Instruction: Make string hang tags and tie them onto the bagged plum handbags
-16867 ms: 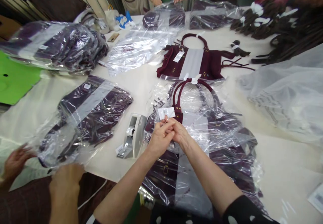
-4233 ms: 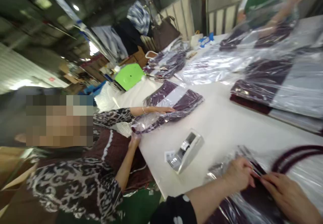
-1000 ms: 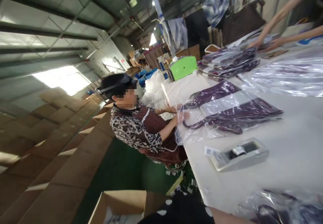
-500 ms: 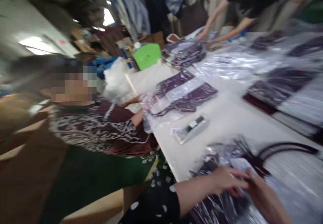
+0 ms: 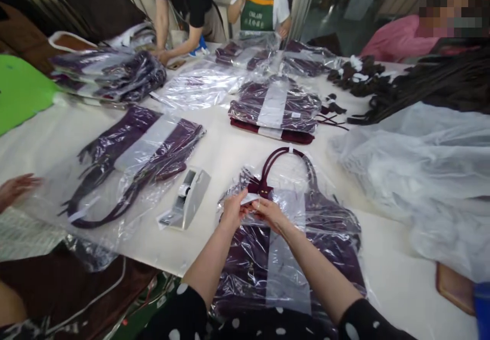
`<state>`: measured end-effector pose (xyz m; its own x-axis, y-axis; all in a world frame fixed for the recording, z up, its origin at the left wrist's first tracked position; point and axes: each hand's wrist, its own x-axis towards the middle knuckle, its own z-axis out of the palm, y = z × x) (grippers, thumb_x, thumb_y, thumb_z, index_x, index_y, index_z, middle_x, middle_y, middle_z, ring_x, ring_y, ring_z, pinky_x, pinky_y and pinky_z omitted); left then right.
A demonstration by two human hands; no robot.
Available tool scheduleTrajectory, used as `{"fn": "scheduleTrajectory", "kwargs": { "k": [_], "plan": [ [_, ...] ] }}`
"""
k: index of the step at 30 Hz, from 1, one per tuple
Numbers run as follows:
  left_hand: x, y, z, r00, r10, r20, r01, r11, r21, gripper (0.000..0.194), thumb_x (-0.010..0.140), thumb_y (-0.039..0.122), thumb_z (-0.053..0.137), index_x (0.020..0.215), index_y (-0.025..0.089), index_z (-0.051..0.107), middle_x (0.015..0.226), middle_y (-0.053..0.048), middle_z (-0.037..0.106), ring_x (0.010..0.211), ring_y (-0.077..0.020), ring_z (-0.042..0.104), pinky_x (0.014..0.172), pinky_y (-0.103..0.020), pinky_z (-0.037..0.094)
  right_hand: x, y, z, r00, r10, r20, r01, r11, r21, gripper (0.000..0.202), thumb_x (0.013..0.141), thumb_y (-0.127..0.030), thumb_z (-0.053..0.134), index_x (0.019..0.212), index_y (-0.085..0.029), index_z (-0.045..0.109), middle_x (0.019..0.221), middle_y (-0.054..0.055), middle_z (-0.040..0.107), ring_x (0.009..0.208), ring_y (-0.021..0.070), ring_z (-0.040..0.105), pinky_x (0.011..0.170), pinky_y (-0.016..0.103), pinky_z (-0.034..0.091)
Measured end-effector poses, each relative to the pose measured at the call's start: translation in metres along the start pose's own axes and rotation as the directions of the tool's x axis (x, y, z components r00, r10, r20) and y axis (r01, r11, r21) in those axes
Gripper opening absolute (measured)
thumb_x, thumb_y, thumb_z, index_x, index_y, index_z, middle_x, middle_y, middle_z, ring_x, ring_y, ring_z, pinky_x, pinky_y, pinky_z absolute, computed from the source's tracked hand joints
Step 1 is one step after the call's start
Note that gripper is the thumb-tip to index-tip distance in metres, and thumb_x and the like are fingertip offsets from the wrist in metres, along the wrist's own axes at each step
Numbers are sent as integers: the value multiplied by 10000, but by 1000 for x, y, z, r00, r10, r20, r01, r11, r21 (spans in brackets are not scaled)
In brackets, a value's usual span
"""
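A dark purple handbag [image 5: 337, 238] lies in a clear plastic bag [image 5: 346, 212] on the white table [image 5: 225, 156] just in front of me. Its maroon handles [image 5: 285, 159] stick out of the bag's far end. My left hand [image 5: 232, 210] and my right hand [image 5: 270, 213] meet at the bag's mouth, below the handles. Both pinch the plastic and a small white tag there. A grey tape dispenser [image 5: 186, 199] stands just left of my left hand.
Another bagged handbag [image 5: 133, 156] lies to the left, with a co-worker's hand [image 5: 15, 189] at its edge. A stack of bagged handbags [image 5: 275, 107] sits in the middle, more at the far left [image 5: 109, 74]. Loose clear plastic [image 5: 421, 156] heaps at the right. People work at the far side.
My view has swung from the co-worker at the left back onto the table. My hands have moved up from the bag's side to its mouth by the handles.
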<state>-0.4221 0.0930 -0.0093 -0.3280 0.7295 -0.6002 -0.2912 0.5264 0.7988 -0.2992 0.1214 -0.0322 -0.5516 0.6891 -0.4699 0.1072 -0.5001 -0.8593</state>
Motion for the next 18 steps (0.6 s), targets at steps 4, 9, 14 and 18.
{"fn": "scheduleTrajectory", "kwargs": {
  "k": [4,9,14,18],
  "plan": [
    [-7,7,-10,993,24,-118,-9,992,126,133,636,186,635,726,128,556,480,21,550,346,-90,465,352,-188,329,-7,10,-6,979,-112,-173,91,988,-126,288,669,-365,621,872,-161,620,778,55,652,730,191,594,675,331,463],
    [-58,5,-47,968,142,-204,-64,936,347,127,673,169,590,796,189,609,526,36,596,471,-132,572,471,-209,428,-58,15,-33,890,-314,-330,212,927,-310,223,743,-273,544,943,-206,613,995,79,621,963,220,553,887,396,408],
    [-114,-32,-55,899,432,71,-329,559,761,144,799,264,510,825,245,650,696,-3,687,676,-172,640,667,-253,474,-130,38,-88,772,-530,-350,197,724,-661,202,846,-251,449,981,-207,593,975,98,621,940,215,567,866,392,439],
    [-136,-76,-55,774,537,336,-546,297,783,313,814,312,510,1095,215,607,1113,-77,644,1033,-222,585,924,-344,426,-179,71,-140,632,-590,-502,-124,563,-817,332,839,-341,450,1084,-151,566,1157,154,545,1121,277,475,968,466,368]
  ]
}}
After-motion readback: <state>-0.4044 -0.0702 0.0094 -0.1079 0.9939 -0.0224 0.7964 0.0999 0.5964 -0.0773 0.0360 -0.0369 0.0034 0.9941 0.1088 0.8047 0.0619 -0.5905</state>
